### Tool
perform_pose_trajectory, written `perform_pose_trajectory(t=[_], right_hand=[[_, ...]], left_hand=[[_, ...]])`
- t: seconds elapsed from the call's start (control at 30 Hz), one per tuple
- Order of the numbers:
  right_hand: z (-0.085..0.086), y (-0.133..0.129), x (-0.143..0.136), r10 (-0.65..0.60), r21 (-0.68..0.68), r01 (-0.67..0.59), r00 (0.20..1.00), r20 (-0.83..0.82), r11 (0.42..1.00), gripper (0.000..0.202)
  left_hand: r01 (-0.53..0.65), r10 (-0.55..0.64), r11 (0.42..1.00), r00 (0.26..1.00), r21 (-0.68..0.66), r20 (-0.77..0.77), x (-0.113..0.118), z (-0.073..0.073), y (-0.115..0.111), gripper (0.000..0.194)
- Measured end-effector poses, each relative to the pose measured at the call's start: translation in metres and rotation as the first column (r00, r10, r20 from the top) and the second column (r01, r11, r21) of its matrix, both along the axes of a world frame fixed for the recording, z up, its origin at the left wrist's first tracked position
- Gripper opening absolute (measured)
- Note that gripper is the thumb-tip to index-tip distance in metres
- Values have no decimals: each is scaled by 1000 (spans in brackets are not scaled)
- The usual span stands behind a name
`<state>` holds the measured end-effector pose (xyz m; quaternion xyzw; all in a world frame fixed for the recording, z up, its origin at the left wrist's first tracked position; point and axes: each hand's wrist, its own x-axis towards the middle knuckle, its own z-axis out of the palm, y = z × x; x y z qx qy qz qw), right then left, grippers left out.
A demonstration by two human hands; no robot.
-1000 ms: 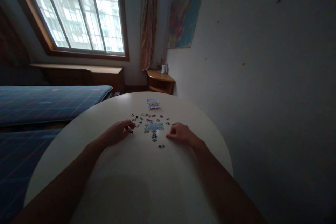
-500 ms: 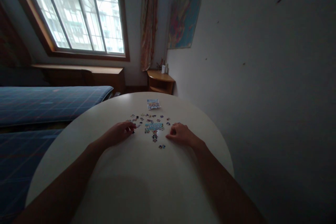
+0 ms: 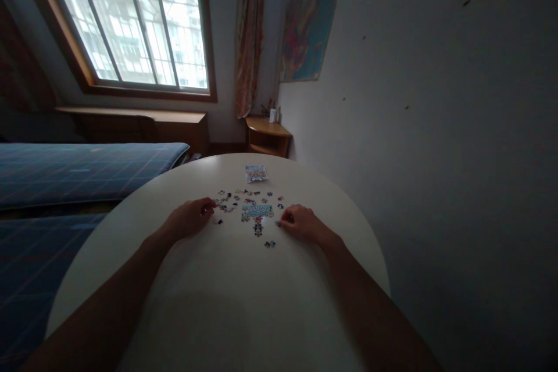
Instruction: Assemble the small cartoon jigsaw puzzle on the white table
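Observation:
Joined puzzle pieces (image 3: 257, 211) form a light blue strip on the white round table (image 3: 209, 314), with a short column (image 3: 258, 226) running down from it. My left hand (image 3: 194, 215) is left of the loose pieces (image 3: 226, 200), fingertips curled together at their edge; what they hold, if anything, is too small to name. To the right of the strip, my right hand (image 3: 299, 222) pinches a small puzzle piece (image 3: 278, 223). Two pieces (image 3: 269, 244) lie below the column, and a dark piece (image 3: 220, 221) lies near my left hand.
A small picture packet (image 3: 256, 173) lies at the table's far side. A bed with a blue plaid mattress (image 3: 87, 168) stands on the left. Behind the table is a wooden corner shelf (image 3: 268, 127), and a wall (image 3: 414, 157) rises on the right.
My left hand has moved a little left, away from the dark piece, which now shows fully. My right hand has barely moved; a small piece now shows at its fingertips.

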<state>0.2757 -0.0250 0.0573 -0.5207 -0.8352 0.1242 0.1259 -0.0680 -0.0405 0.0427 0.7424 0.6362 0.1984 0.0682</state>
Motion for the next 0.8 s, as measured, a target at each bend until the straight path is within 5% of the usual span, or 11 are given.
perform_pose_trajectory(t=[0.2,0.8], right_hand=[[2,0,0,4,-3,-4,1000,2,1000,20],[2,-1,0,1,-14,-1,1000,-5,1000,19]], left_hand=[[-143,142,988,989,-51,-31,-10,-2,4,29],[-113,112,993,993,-35,-47,-13,-8,6,35]])
